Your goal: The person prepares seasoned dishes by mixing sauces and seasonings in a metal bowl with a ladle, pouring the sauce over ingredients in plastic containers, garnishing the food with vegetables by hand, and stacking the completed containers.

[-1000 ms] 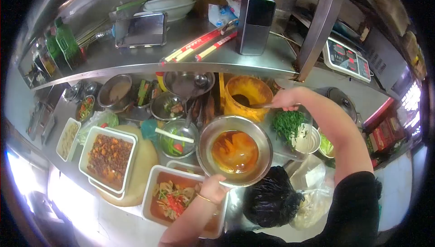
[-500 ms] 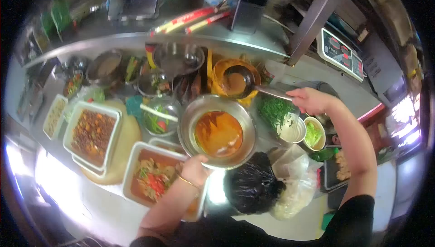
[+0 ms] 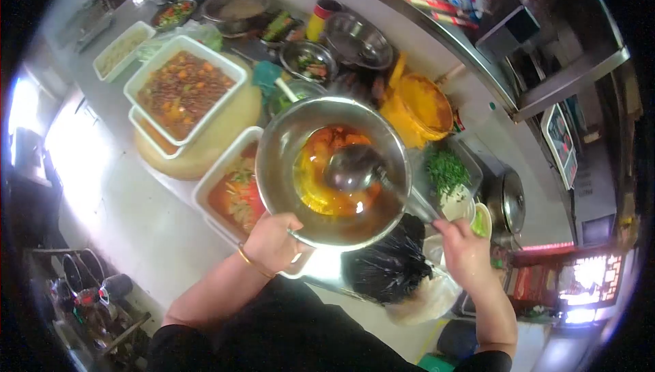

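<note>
A grey, smooth worktop (image 3: pixel 99 109) stretches from the upper left of the frame towards its right side. On it, left of centre, lies a round, pale wooden-looking board (image 3: pixel 249 102), with 2 stacked white rectangular tubs (image 3: pixel 217 59) on top; the upper one is filled with diced red-brown food. At the centre of the frame is a wide, round, silver metal bowl (image 3: pixel 283 133), its underside hidden, so whether it touches anything below cannot be told. It overlaps another white rectangular tub (image 3: pixel 224 160) at lower left of centre, which contains red broth and sliced vegetables. A yellow-orange round bucket (image 3: pixel 402 120) stands right of centre, farther back. A shiny black plastic bag (image 3: pixel 382 263) sits just below the silver bowl's lower right edge. A dark round pot with a lid (image 3: pixel 512 201) stands at the right of the frame.

The left hand (image 3: pixel 273 242) grips the silver bowl's near rim, at lower left. The right hand (image 3: pixel 467 253), at lower right, is closed around the handle of a long silver metal ladle (image 3: pixel 416 201). The ladle's round head lies inside the bowl, at the glossy amber-orange liquid (image 3: pixel 310 195); how deep it dips cannot be told. Finely cut green herbs (image 3: pixel 447 171) lie below the bucket in the frame. A thin gold-coloured bangle (image 3: pixel 252 263) circles the left wrist.
</note>
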Demonstrator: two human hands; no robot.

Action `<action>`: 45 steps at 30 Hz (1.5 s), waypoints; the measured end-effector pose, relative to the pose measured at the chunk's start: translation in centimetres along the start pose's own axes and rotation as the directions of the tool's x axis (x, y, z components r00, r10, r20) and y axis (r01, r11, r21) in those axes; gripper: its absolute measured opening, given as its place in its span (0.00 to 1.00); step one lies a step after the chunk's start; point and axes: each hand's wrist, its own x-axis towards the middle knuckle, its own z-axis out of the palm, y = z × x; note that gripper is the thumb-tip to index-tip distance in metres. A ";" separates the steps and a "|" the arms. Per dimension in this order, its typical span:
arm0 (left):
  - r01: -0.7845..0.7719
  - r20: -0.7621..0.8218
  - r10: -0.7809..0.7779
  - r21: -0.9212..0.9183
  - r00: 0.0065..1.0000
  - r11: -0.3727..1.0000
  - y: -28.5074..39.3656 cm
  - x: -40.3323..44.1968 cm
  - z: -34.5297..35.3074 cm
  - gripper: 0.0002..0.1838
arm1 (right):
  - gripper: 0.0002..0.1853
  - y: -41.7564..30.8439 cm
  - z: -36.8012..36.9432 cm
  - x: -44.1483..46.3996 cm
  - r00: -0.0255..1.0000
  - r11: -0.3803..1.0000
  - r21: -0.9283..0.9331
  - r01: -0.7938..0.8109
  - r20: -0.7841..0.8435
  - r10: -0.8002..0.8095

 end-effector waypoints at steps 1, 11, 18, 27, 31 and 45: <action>-0.021 0.018 0.021 -0.008 1.000 1.000 1.2 -1.5 -0.8 0.27 | 0.22 -2.1 -1.1 0.6 0.994 0.999 0.044 0.016 0.111 -0.021; -0.391 -0.028 0.410 0.244 0.912 0.888 13.4 -18.8 -16.0 0.23 | 0.21 -23.4 -0.8 8.4 0.952 0.921 0.279 0.271 0.064 -0.300; -0.509 -0.237 0.499 0.021 0.833 0.860 22.9 -31.3 -24.7 0.31 | 0.20 -41.6 2.2 14.8 0.918 0.844 0.436 0.311 0.090 -0.385; -0.559 -0.320 0.506 -0.099 0.801 0.823 33.0 -36.6 -36.6 0.31 | 0.21 -57.0 5.2 25.4 0.827 0.705 0.566 0.428 0.070 -0.559; -0.615 -0.375 0.513 -0.240 0.772 0.751 38.0 -35.6 -39.9 0.30 | 0.20 -64.2 5.1 31.3 0.725 0.629 0.563 0.536 0.076 -0.685; -0.663 -0.438 0.508 -0.360 0.742 0.657 62.1 -29.7 -45.2 0.25 | 0.21 -73.0 5.0 60.9 0.654 0.640 0.495 0.588 0.175 -0.736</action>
